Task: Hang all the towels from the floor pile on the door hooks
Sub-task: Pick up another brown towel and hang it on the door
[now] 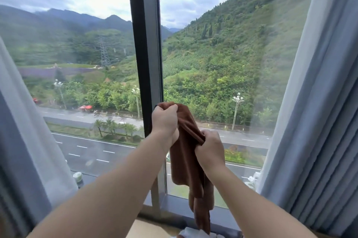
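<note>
My left hand clamps the top of the brown towel at the dark window post, my right hand grips a fold just below, the rest hanging over the white towels.

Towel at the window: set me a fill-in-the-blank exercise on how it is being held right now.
1. The towel is ____ in colour.
2. The left hand grips the towel's ____ end, close against the dark window frame.
3. The right hand grips the towel ____ the left hand.

Missing words: brown; top; below.
</note>
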Demonstrator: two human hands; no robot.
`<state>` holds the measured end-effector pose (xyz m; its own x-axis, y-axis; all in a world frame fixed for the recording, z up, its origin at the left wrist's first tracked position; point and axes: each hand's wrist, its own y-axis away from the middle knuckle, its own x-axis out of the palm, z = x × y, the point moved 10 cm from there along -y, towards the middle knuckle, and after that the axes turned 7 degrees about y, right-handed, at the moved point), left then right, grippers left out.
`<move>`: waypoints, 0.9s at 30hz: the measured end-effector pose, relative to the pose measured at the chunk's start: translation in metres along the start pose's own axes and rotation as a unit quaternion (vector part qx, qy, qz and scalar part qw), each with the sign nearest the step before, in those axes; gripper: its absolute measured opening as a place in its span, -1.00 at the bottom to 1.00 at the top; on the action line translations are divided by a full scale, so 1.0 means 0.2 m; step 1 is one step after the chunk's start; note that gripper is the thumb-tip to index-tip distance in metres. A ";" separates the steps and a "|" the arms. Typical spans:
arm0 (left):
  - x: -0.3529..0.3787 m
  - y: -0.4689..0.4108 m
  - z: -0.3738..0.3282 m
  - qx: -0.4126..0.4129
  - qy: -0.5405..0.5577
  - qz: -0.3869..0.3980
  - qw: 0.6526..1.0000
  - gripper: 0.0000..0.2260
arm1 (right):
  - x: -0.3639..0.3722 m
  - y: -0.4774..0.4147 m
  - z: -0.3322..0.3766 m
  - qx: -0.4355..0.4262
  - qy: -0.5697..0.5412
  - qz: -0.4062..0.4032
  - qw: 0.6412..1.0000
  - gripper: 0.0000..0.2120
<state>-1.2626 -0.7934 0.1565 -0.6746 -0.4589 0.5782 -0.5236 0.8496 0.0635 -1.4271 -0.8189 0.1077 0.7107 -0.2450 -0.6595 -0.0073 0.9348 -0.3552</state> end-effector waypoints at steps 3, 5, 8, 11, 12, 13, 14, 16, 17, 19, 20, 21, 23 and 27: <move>-0.18 -0.05 -0.22 0.020 0.032 -0.014 0.999 -0.89 | 0.12 0.02 0.18 -0.008 -0.021 0.001 1.000 -0.87; -0.33 -0.07 -0.39 0.051 0.030 -0.035 0.998 -0.88 | 0.20 0.07 0.31 -0.020 -0.059 0.004 0.998 -0.89; -0.63 -0.12 -0.63 0.098 0.016 -0.098 0.990 -0.85 | 0.31 0.13 0.49 -0.062 -0.118 0.016 0.991 -0.80; -0.93 -0.12 -0.80 0.126 -0.013 -0.147 0.981 -0.86 | 0.45 0.18 0.66 -0.106 -0.127 0.051 0.985 -0.75; -1.01 -0.11 -0.84 0.129 -0.019 -0.153 0.980 -0.87 | 0.48 0.19 0.71 -0.113 -0.134 0.060 0.983 -0.76; -1.07 -0.09 -0.87 0.129 -0.035 -0.155 0.979 -0.88 | 0.51 0.21 0.77 -0.121 -0.152 0.069 0.979 -0.77; -1.13 -0.07 -0.89 0.126 -0.070 -0.156 0.977 -0.91 | 0.53 0.22 0.84 -0.131 -0.178 0.080 0.972 -0.78; -1.22 -0.02 -0.94 0.121 -0.202 -0.155 0.959 -0.82 | 0.57 0.25 1.00 -0.159 -0.231 0.112 0.953 -0.80; -1.24 0.01 -0.97 0.119 -0.278 -0.148 0.942 -0.72 | 0.58 0.26 1.09 -0.177 -0.251 0.128 0.943 -0.82; -1.24 0.09 -1.01 0.123 -0.403 -0.121 0.899 -0.64 | 0.62 0.28 1.26 -0.203 -0.274 0.166 0.925 -0.84; -1.21 0.13 -1.03 0.133 -0.441 -0.099 0.882 -0.63 | 0.64 0.29 1.34 -0.216 -0.274 0.183 0.919 -0.85; -1.19 0.16 -1.03 0.141 -0.466 -0.070 0.870 -0.61 | 0.65 0.31 1.42 -0.234 -0.269 0.198 0.913 -0.86; -1.11 0.20 -1.01 0.144 -0.509 0.000 0.849 -0.60 | 0.65 0.35 1.57 -0.273 -0.249 0.219 0.903 -0.89; -1.15 0.27 -1.09 0.213 -0.475 -0.046 0.853 -0.84 | 0.64 0.39 1.71 -0.339 -0.206 0.257 0.881 -0.92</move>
<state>-1.0229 -0.5858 0.2047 -0.6318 -0.6934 -0.3463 -0.6016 0.7205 -0.3450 -1.0958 -0.6891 0.2211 0.6851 0.4102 -0.6019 -0.7220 0.4922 -0.4863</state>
